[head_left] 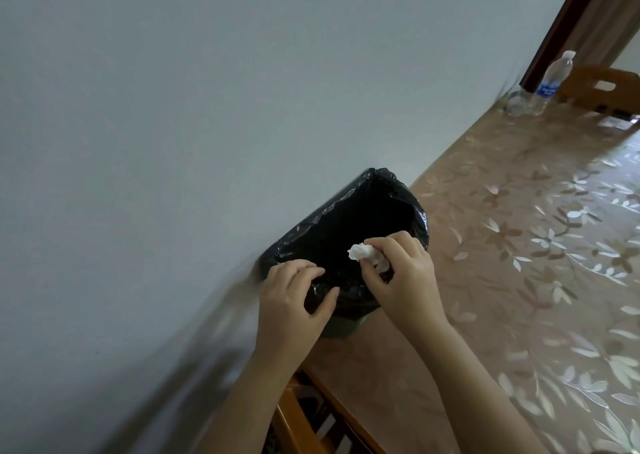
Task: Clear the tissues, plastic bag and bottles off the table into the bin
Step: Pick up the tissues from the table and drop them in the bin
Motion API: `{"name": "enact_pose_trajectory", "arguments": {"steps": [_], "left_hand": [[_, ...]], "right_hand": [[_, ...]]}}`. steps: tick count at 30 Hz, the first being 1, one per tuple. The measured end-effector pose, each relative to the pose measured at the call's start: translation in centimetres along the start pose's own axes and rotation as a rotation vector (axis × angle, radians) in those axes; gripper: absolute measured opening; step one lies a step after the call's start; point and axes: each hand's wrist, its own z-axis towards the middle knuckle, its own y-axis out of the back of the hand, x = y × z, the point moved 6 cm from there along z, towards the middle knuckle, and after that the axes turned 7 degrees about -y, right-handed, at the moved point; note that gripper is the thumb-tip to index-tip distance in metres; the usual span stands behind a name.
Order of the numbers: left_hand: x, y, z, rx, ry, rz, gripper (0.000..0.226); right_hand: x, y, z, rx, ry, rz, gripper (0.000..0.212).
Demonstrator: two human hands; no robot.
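Observation:
A bin lined with a black plastic liner (pixel 363 211) stands on the table against the wall, its mouth tipped toward me. My left hand (pixel 294 301) grips the near rim of the liner. My right hand (pixel 401 277) pinches a crumpled white tissue (pixel 360 252) over the bin's opening. At the far end of the table stands an upright clear bottle with a blue label (pixel 550 79), and a second clear bottle (pixel 517 101) sits low beside it.
The table (pixel 519 245) wears a shiny tan cloth with a leaf pattern and runs along a plain grey wall. A wooden chair back (pixel 602 88) shows at the far end, another wooden chair (pixel 304 415) below my arms.

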Motion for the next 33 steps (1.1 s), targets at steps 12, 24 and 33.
{"name": "enact_pose_trajectory", "arguments": {"steps": [12,24,33], "left_hand": [[-0.1,0.5,-0.9,0.040,-0.049,0.103,0.036],[-5.9,0.1,-1.6,0.104,-0.278,0.074,0.028],[-12.9,-3.6,-4.4,0.250,-0.477,-0.151,0.031]], "right_hand": [[-0.9,-1.4,-0.8,0.035,-0.049,-0.158,0.036],[-1.4,3.6,-7.1,-0.081,-0.180,-0.248,0.034],[-3.2,10.2,-15.5,-0.183,-0.407,-0.452,0.035]]}}
